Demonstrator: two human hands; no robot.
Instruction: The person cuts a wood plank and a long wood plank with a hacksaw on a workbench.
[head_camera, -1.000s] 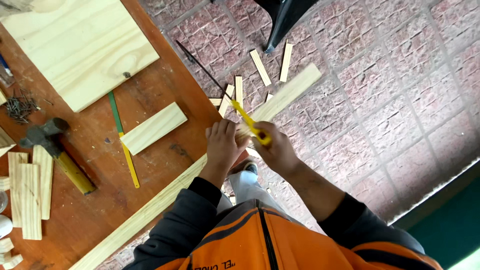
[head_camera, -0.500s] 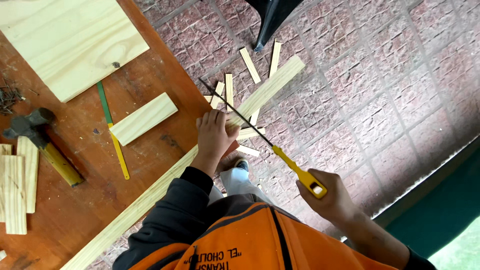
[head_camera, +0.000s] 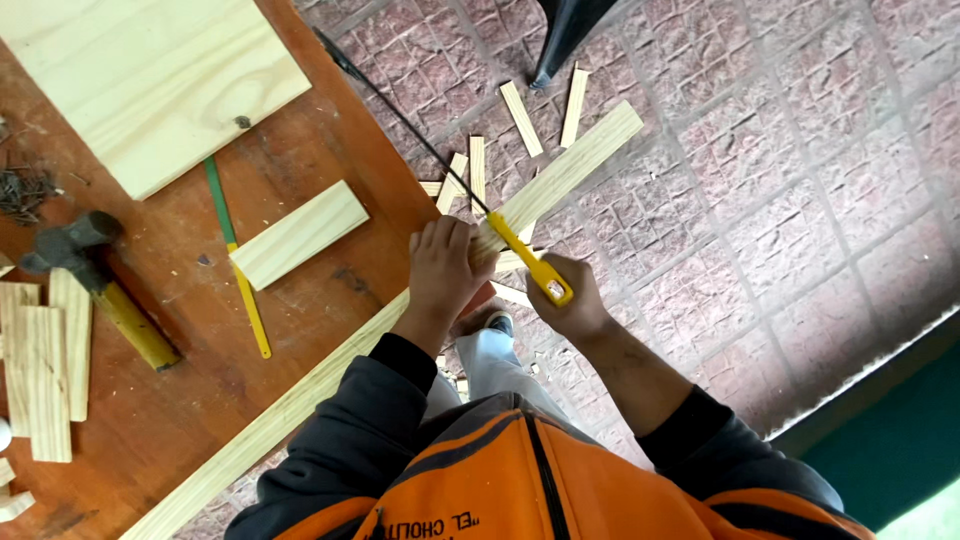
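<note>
Hands at the saw and the long slat

Left hand (head_camera: 441, 268): palm down, fingers curled and pressed on the long wooden slat (head_camera: 330, 375), pinning it at the edge of the red-brown table (head_camera: 190, 400). Right hand (head_camera: 565, 298): fist closed round the yellow handle of one handsaw (head_camera: 440, 160), blade laid across the slat just beside the left fingers and running up-left over the table edge. Slat: one, lying diagonally, its far end jutting over the brick floor (head_camera: 760, 180).

On the table: one hammer (head_camera: 95, 280), one wide board (head_camera: 150, 85), one short plank (head_camera: 298, 233), one green-and-yellow strip (head_camera: 238, 255), one pile of nails (head_camera: 25, 188). On the floor: several cut offcuts (head_camera: 520, 118), exact count uncertain.
</note>
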